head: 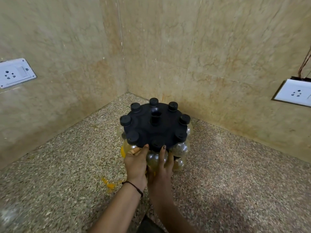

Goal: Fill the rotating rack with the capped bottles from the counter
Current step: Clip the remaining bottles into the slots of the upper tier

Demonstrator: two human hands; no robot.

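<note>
**Tiled corner, two sockets, a yellow spill**

Beige marbled wall tiles (67, 39) meet in a corner at 12 o'clock. A white socket plate (16, 73) sits at 9 o'clock. A second socket plate (294, 93) sits at 3 o'clock, with brown wires (305, 63) above it. Yellow powder (109, 184) lies at 7 o'clock.

Eight bottle caps (125, 120), one rack (144, 125), two hands (135, 163), two sockets (15, 73).
</note>
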